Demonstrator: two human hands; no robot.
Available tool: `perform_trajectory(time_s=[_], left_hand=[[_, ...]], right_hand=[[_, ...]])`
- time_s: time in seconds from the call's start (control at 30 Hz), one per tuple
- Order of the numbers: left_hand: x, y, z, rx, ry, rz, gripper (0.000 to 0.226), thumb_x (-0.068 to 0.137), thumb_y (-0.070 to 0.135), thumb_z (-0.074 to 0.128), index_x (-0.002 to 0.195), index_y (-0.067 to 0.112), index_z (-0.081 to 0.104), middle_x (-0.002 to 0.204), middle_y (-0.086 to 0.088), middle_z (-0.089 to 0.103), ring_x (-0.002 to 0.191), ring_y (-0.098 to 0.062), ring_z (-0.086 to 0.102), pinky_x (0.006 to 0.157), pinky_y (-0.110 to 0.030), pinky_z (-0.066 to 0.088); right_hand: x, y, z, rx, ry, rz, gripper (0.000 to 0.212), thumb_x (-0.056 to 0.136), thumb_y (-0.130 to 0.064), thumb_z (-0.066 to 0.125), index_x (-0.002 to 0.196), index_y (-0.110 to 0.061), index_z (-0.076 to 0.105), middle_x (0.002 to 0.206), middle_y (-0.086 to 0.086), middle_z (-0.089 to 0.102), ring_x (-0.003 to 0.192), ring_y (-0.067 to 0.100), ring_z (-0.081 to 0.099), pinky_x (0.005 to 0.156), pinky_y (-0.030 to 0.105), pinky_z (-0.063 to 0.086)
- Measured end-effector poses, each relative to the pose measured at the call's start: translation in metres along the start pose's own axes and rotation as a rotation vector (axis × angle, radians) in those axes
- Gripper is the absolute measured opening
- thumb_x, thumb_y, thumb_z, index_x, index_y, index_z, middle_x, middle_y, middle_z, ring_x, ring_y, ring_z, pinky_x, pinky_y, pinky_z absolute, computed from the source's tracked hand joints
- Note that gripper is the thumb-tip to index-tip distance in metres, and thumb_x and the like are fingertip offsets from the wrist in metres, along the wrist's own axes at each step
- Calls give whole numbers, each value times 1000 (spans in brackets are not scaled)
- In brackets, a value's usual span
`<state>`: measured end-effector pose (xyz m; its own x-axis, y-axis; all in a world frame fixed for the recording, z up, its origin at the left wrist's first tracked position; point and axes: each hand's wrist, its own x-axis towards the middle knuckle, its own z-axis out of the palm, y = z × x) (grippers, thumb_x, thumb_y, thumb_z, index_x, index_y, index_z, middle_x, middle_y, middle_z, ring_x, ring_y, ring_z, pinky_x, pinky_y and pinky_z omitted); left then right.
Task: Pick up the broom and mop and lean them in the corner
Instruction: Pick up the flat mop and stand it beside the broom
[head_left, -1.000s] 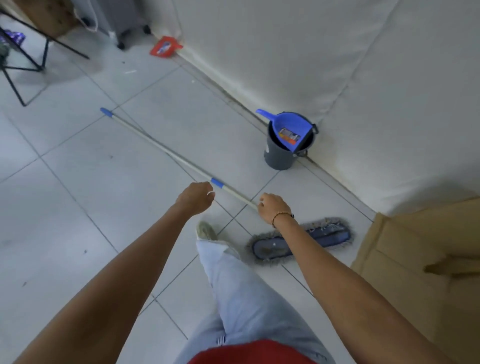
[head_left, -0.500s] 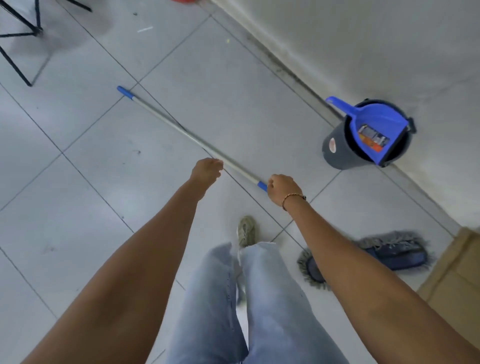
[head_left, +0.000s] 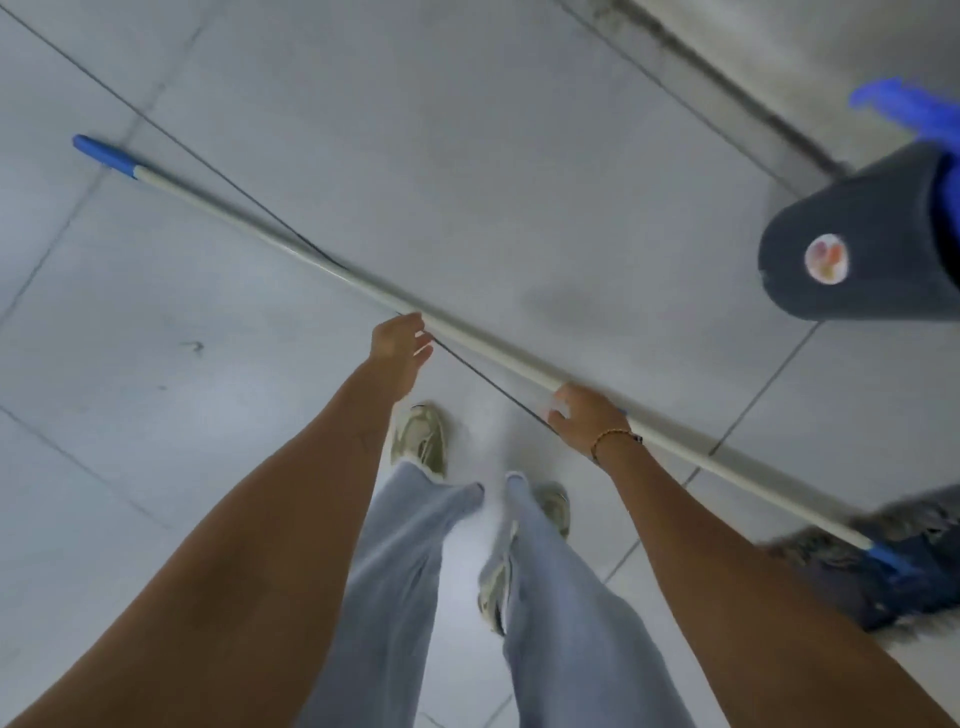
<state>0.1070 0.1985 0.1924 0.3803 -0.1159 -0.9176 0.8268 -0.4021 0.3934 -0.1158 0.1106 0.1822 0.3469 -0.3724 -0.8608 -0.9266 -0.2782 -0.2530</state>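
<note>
The mop's long white pole (head_left: 291, 244) with a blue end cap runs slantwise across the tiled floor from upper left to lower right. Its flat blue head with grey fringe (head_left: 904, 566) lies at the right edge. My right hand (head_left: 582, 415) is closed over the pole near its middle. My left hand (head_left: 400, 348) is at the pole further up, fingers spread and just touching it from below. No broom is in view.
A dark grey bucket (head_left: 852, 249) with a blue dustpan (head_left: 914, 109) in it stands at the right, by the wall base (head_left: 701, 67). My two legs and shoes (head_left: 421, 431) are directly below the hands.
I have bent lower and the view has closed in on the pole. My right hand has closed over the pole and my left hand has opened against it.
</note>
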Motion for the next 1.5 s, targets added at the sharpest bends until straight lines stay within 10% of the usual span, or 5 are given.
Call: perform_trajectory(time_s=[0.2,0.5,0.8,1.1,1.5], left_hand=[[169,-35,18,193,61,-106,59,86,34,64,138,15,44,132,-9,48,119,-29,51,107,-40,40],[183,-41,10,-306,30,37,29,87,17,66,110,4,55,91,-11,64,80,-22,64,78,-34,56],[-40,63,63,-556,-155,204,40,83,25,64,52,17,40,45,1,42,41,-15,41,57,-28,52],[-370,132,200,-282,-530,394,42,80,10,63,53,17,31,39,5,27,35,-12,23,40,-24,28],[-712,93,325,332,-1327,759,54,83,18,68,43,15,33,35,5,27,32,-12,23,43,-28,27]], right_hand=[[138,29,71,39,91,-132,71,88,-34,57,146,-9,23,149,14,33,134,31,37,110,41,33],[177,15,49,106,-80,24,38,82,-39,64,108,-12,59,105,12,61,95,27,59,70,27,41],[9,-2,-60,226,74,80,40,76,-33,68,110,-12,67,86,7,64,80,24,64,68,27,50],[-224,32,-208,585,535,169,29,72,-17,66,50,-14,47,53,3,47,51,19,44,51,27,36],[-460,93,-302,1164,1099,228,26,71,-10,66,54,-7,47,59,10,47,53,20,41,46,25,36]])
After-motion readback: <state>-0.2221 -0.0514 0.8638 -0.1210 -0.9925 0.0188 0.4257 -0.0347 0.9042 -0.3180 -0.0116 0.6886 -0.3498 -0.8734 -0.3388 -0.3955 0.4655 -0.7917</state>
